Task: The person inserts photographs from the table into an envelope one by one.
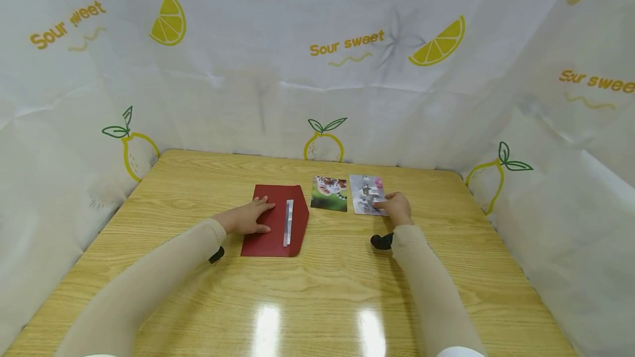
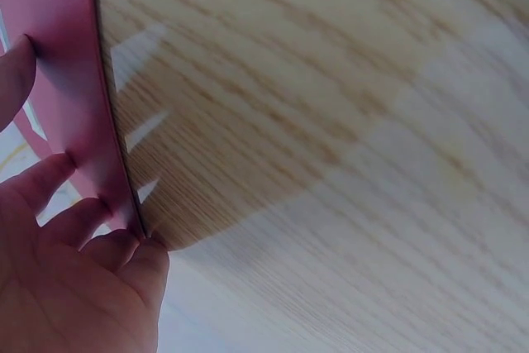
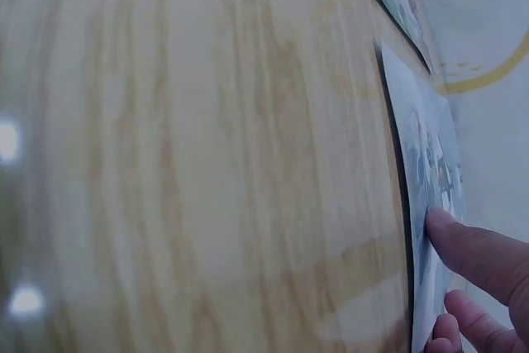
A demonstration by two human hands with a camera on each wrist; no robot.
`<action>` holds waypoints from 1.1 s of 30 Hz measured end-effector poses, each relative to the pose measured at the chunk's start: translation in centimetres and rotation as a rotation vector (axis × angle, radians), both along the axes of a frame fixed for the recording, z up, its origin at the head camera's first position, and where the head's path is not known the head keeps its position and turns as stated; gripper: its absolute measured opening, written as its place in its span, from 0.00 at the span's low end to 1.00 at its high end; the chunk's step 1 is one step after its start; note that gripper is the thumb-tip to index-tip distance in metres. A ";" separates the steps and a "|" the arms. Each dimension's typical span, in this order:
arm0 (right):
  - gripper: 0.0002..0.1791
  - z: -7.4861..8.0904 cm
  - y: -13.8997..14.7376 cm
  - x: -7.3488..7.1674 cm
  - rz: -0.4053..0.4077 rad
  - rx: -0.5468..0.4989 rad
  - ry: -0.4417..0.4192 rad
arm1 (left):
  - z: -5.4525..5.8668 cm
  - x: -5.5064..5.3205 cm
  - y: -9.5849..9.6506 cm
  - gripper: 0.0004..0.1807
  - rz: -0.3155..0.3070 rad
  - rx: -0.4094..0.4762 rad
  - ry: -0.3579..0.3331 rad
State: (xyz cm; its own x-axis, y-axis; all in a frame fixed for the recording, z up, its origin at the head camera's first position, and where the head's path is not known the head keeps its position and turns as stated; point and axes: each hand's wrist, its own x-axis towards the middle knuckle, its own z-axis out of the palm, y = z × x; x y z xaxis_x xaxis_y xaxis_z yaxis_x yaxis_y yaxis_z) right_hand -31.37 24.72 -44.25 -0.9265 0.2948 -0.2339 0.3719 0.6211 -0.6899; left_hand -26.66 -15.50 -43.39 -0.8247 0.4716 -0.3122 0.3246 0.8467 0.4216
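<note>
A red envelope (image 1: 268, 241) lies on the table with a pale strip (image 1: 288, 222) across it near its pointed flap. My left hand (image 1: 247, 217) rests on the envelope's left part, fingers spread; the left wrist view shows the fingertips along its edge. To the right lies a postcard (image 1: 364, 194) with a grey, snowy-looking picture and a pink spot. My right hand (image 1: 397, 207) pinches the postcard at its lower right, the thumb (image 3: 463, 241) on its face and the other fingers curled at its edge. Between envelope and postcard is a tiger picture card (image 1: 328, 203).
The wooden table (image 1: 317, 291) ends at a white cloth backdrop (image 1: 238, 98) printed with lemons and words. Dark wrist devices show below both hands, the right one (image 1: 381, 242) close over the table.
</note>
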 end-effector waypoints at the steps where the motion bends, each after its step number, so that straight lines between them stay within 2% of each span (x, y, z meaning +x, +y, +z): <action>1: 0.30 0.0 0.0 0.0 -0.002 0.004 0.000 | 0.0 0.0 0.0 0.40 -0.001 0.002 0.000; 10: 0.27 0.4 0.1 0.0 0.020 0.059 -0.030 | -0.1 -0.1 0.0 0.40 -0.009 0.008 0.007; 15: 0.26 0.4 0.2 0.0 -0.006 0.011 -0.020 | -0.3 -0.2 -0.1 0.41 -0.009 0.004 0.012; 21: 0.21 0.1 0.5 0.2 -0.037 -0.083 0.025 | -0.5 -0.3 -0.1 0.40 -0.008 0.006 0.013; 24: 0.21 0.1 1.0 0.4 -0.042 -0.188 0.048 | -0.5 -0.3 -0.2 0.40 -0.011 0.003 0.009; 28: 0.24 0.4 1.8 0.7 -0.040 -0.326 0.085 | -0.4 -0.3 -0.2 0.40 -0.010 -0.001 0.006; 33: 0.26 1.4 2.1 1.1 -0.016 -0.415 0.150 | -0.3 -0.2 -0.2 0.41 -0.008 0.001 0.010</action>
State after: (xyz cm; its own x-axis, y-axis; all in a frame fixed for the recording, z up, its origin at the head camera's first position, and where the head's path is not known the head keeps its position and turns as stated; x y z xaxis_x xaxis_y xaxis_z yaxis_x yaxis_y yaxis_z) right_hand -30.25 26.86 -42.86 -0.9552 0.2188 -0.1991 0.2562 0.2753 -0.9266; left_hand -26.88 -15.67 -43.65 -0.8240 0.4787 -0.3030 0.3357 0.8434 0.4195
